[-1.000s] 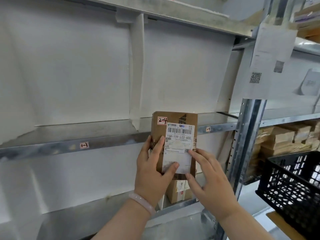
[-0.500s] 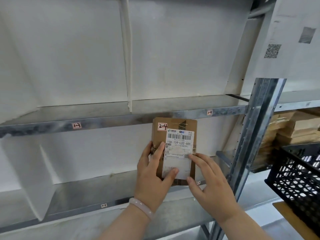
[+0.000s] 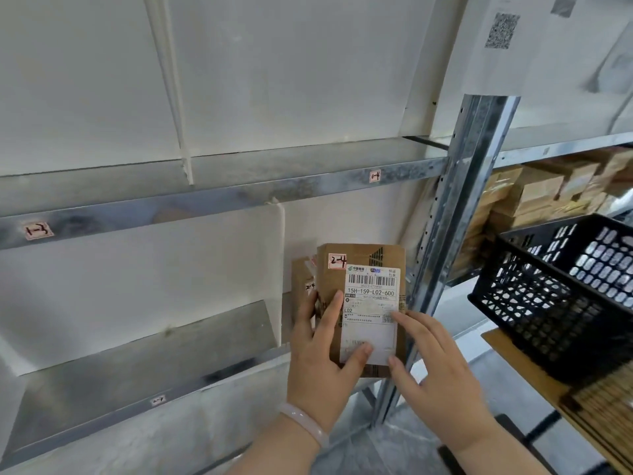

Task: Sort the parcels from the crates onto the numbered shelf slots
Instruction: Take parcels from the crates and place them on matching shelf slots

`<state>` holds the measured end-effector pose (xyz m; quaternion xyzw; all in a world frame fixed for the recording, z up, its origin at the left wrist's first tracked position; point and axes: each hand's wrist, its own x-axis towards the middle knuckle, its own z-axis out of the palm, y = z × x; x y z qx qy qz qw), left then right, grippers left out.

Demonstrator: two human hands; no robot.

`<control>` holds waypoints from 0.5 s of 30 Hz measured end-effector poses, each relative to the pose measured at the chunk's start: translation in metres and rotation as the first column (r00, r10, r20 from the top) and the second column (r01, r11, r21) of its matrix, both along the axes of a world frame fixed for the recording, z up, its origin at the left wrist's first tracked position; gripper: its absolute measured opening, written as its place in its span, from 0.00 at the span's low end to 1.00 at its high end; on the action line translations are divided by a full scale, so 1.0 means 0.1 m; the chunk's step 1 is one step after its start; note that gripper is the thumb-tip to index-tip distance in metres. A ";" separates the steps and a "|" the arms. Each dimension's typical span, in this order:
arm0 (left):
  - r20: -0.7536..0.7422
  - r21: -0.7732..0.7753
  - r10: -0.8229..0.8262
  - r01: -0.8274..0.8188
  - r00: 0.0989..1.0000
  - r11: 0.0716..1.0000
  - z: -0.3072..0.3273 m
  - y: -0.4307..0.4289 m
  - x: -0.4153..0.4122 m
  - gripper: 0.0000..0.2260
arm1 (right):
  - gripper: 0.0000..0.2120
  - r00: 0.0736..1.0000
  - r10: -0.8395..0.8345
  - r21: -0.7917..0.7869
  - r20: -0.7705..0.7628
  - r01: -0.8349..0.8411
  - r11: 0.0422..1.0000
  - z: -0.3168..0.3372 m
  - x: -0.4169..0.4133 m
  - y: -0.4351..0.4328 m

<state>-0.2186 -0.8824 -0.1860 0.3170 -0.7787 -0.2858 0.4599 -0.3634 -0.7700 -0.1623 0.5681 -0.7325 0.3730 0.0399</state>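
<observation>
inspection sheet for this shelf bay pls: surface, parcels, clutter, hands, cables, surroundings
surface: lower steel shelf, front tag too small to read
job's things: brown parcel marked 2-4, held upright at the lower right slot; second parcel standing behind it to the left; tag 1-3 and tag 1-4 on the shelf edge above; black crate at right
clutter: nothing seen
grips: left hand holds the brown parcel's left edge, thumb across the shipping label; right hand lays straight fingers on that label
cables: nothing seen
surroundings: stacked cardboard boxes on the neighbouring rack; QR-code sheet above
</observation>
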 end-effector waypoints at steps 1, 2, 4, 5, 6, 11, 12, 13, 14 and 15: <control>0.007 0.002 -0.014 0.014 1.000 1.000 -0.04 0.02 -0.05 0.35 | 0.27 1.000 -0.014 0.005 0.005 0.014 1.000 -0.04 -0.03 0.03; 0.019 0.009 -0.026 0.025 0.999 1.000 -0.07 0.03 -0.10 0.36 | 0.27 1.000 -0.021 0.014 0.009 0.021 1.000 -0.08 -0.06 0.06; 0.062 0.024 -0.043 0.042 0.997 0.999 -0.13 0.07 -0.20 0.37 | 0.27 0.999 -0.027 0.045 0.020 0.026 0.999 -0.15 -0.15 0.11; 0.087 0.031 -0.052 0.049 0.995 0.998 -0.17 0.08 -0.25 0.38 | 0.27 0.999 -0.028 0.054 0.023 0.026 0.998 -0.17 -0.20 0.12; 0.111 0.043 -0.060 0.055 0.992 0.998 -0.20 0.08 -0.31 0.39 | 0.26 0.999 -0.030 0.058 0.023 0.028 0.998 -0.20 -0.26 0.12; 0.174 0.076 -0.031 0.018 0.984 0.997 -0.33 0.01 -0.66 0.41 | 0.25 0.998 -0.032 0.070 0.057 0.028 0.997 -0.32 -0.61 0.00; 0.180 0.084 -0.020 0.005 0.984 0.996 -0.36 -0.01 -0.75 0.42 | 0.25 0.997 -0.025 0.082 0.067 0.020 0.996 -0.34 -0.71 -0.04; 0.184 0.090 -0.011 -0.005 0.983 0.996 -0.38 -0.04 -0.85 0.43 | 0.25 0.997 -0.015 0.092 0.075 0.008 0.996 -0.37 -0.82 -0.07; 0.190 0.092 -0.004 -0.014 0.982 0.996 -0.41 -0.06 -0.94 0.43 | 0.25 0.997 -0.003 0.101 0.081 -0.005 0.995 -0.39 -0.93 -0.11; 0.194 0.093 0.004 -0.022 0.981 0.995 -0.43 -0.09 -1.04 0.43 | 0.25 0.996 0.011 0.109 0.086 -0.020 0.994 -0.41 -1.04 -0.16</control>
